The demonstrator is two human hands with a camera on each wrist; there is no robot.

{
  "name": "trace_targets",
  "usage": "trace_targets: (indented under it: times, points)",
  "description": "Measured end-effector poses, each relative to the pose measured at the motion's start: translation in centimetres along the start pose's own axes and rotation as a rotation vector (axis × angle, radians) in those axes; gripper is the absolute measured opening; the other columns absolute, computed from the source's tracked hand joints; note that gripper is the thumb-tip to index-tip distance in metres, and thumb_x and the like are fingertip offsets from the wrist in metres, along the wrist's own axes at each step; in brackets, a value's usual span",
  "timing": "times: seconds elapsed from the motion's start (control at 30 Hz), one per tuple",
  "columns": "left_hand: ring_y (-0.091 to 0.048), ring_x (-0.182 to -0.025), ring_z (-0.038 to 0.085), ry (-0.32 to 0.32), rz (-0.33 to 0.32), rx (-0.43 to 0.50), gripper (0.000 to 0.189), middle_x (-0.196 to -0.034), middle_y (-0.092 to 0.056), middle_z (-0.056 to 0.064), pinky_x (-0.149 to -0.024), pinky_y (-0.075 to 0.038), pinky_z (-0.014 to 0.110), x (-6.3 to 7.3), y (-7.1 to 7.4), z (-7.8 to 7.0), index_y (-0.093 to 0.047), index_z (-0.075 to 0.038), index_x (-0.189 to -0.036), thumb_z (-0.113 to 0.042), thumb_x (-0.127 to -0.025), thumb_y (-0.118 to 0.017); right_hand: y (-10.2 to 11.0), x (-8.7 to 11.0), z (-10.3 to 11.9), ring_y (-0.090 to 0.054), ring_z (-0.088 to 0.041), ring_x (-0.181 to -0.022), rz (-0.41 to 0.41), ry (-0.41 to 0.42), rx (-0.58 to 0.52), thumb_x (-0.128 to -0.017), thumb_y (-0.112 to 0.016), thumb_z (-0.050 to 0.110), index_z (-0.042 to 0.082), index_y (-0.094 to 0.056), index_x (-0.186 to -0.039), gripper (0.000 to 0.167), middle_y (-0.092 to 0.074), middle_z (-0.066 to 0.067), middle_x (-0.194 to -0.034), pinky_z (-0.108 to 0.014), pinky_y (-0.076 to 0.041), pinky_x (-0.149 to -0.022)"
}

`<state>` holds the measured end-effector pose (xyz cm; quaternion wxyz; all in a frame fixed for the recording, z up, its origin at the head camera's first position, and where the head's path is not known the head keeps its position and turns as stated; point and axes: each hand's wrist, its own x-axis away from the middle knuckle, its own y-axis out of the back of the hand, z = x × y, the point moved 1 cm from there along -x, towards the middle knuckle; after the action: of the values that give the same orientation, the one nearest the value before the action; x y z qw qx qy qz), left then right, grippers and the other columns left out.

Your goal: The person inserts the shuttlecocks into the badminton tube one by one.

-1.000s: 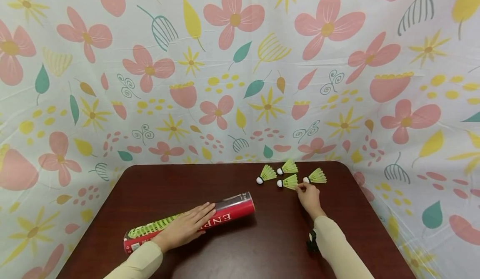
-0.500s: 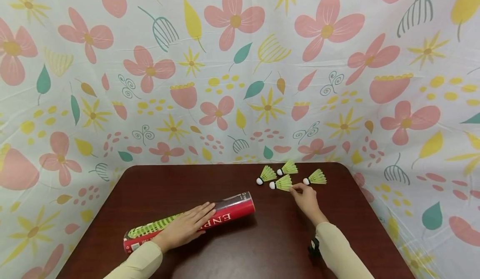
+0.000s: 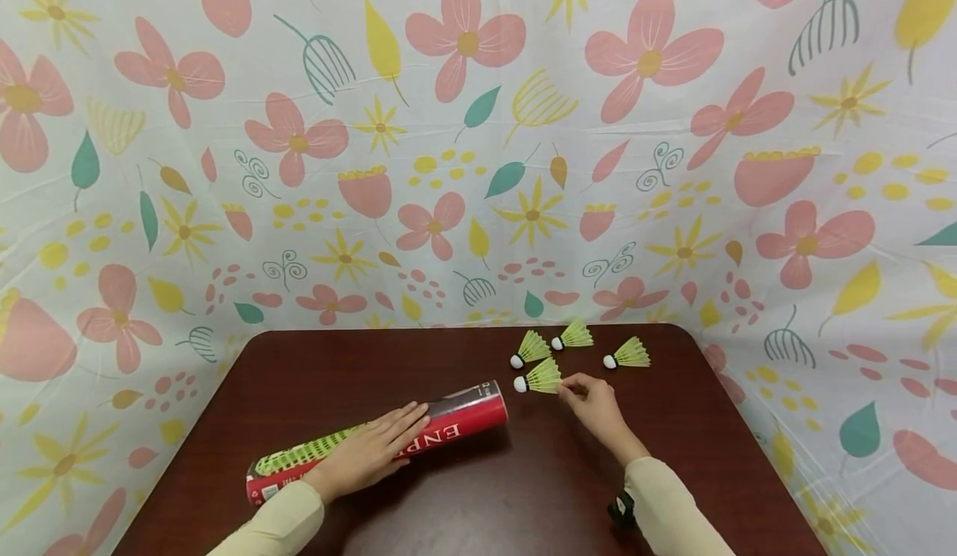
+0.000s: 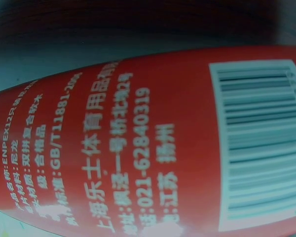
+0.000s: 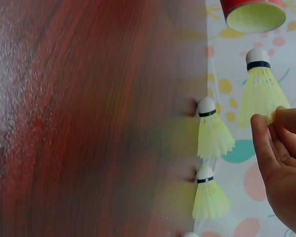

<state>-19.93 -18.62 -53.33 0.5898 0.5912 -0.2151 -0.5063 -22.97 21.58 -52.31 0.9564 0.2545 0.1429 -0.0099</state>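
In the head view a red shuttlecock tube (image 3: pixel 467 415) lies aslant on the dark table. My left hand (image 3: pixel 374 448) rests over its middle with fairly straight fingers; its printed red side (image 4: pixel 187 148) fills the left wrist view. My right hand (image 3: pixel 594 410) pinches the skirt rim of a yellow shuttlecock (image 3: pixel 540 377) between thumb and fingertip. The white cork of that shuttlecock points left, a short way from the tube's right end. In the right wrist view, the held shuttlecock (image 5: pixel 260 84) has its cork toward the tube's round open end (image 5: pixel 256 17).
Three more yellow shuttlecocks lie by the table's back edge: one at left (image 3: pixel 532 346), one in the middle (image 3: pixel 574 336), one at right (image 3: pixel 628 353). A flowered cloth (image 3: pixel 434 223) hangs behind the brown table (image 3: pixel 359 365).
My right hand has carried the pinched shuttlecock left and a little nearer, away from the right-hand one and toward the tube's end. My left hand and the tube have stayed put.
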Motion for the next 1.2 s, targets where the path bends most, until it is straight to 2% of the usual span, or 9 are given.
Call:
trace_targets:
  times: [0.17, 0.53, 0.8, 1.0, 1.2]
  points:
    - [-0.036, -0.138, 0.026, 0.001, -0.003, -0.003, 0.090, -0.154, -0.032, 0.011, -0.105, -0.041, 0.039, 0.0, 0.0, 0.0, -0.034, -0.006, -0.149, -0.030, -0.077, -0.082, -0.5, 0.3, 0.5, -0.069, -0.036, -0.080, 0.049, 0.009, -0.018, -0.089, -0.067, 0.004, 0.002, -0.070, -0.092, 0.005, -0.071, -0.012, -0.085, -0.023, -0.054, -0.064]
    - [-0.036, -0.139, 0.027, -0.002, 0.002, 0.007, 0.090, -0.154, -0.031, 0.011, -0.104, -0.041, 0.040, -0.1, 0.0, -0.1, -0.033, -0.006, -0.149, -0.029, -0.077, -0.082, -1.8, 1.1, 1.6, -0.068, -0.037, -0.079, 0.121, 0.045, -0.054, -0.089, -0.067, 0.006, 0.002, -0.069, -0.093, 0.006, -0.070, -0.017, -0.087, -0.023, -0.052, -0.059]
    - [-0.035, -0.139, 0.026, -0.007, 0.005, 0.007, 0.091, -0.155, -0.030, 0.011, -0.105, -0.041, 0.039, -0.1, -0.1, -0.2, -0.032, -0.006, -0.150, -0.030, -0.077, -0.081, -3.3, 1.4, 1.9, -0.068, -0.034, -0.076, 0.132, 0.054, -0.086, -0.088, -0.068, 0.005, 0.001, -0.070, -0.091, 0.005, -0.071, -0.015, -0.085, -0.022, -0.050, -0.058]
    - [-0.032, -0.141, 0.024, 0.008, 0.017, 0.016, 0.091, -0.156, -0.028, 0.009, -0.110, -0.034, 0.036, 0.0, -0.3, -0.3, -0.030, -0.008, -0.151, -0.030, -0.079, -0.080, -4.2, 1.7, 1.9, -0.069, -0.030, -0.072, 0.145, 0.091, -0.118, -0.088, -0.068, 0.004, 0.001, -0.070, -0.091, 0.005, -0.070, -0.019, -0.082, -0.021, -0.050, -0.057]
    - [-0.032, -0.141, 0.025, 0.011, 0.021, 0.005, 0.092, -0.157, -0.027, 0.009, -0.110, -0.034, 0.035, 0.0, -0.3, -0.3, -0.028, -0.008, -0.152, -0.031, -0.079, -0.079, -4.9, 1.9, 1.9, -0.069, -0.032, -0.079, 0.189, 0.100, -0.171, -0.089, -0.066, 0.002, -0.001, -0.069, -0.095, 0.007, -0.070, -0.017, -0.089, -0.021, -0.053, -0.064]
